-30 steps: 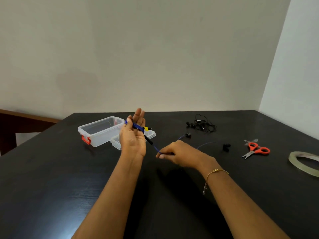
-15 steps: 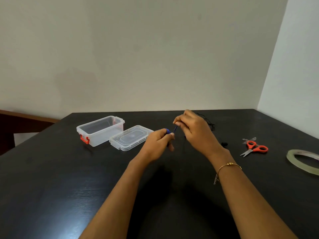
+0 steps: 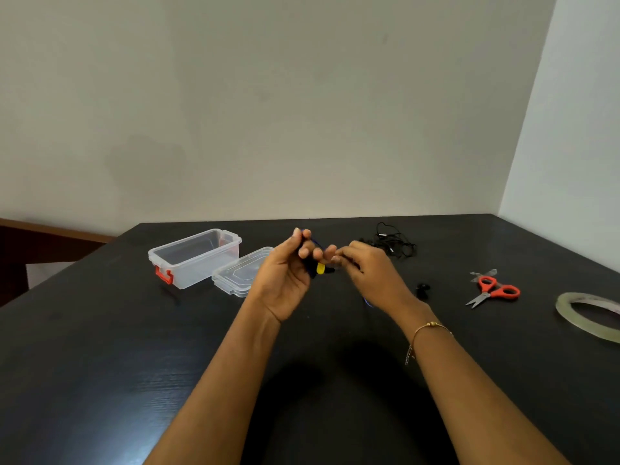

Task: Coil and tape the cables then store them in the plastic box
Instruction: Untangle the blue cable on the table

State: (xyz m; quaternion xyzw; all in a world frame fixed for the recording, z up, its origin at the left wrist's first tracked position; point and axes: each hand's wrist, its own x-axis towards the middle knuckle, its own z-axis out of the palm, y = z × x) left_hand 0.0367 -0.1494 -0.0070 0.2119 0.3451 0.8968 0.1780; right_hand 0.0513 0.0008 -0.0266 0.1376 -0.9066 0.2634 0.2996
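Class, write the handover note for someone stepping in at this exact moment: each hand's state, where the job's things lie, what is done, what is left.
Left hand: grips the blue cable, part wound on its fingers.
Right hand: pinches the cable's free run.
Plastic box: open, nothing in it; lid beside it.
Black cable: tangled, far side of table.
Scissors and tape roll: at right.
Done: coiling begun.
Left: finish the coil, tape it, coil and tape the black cable, box both.
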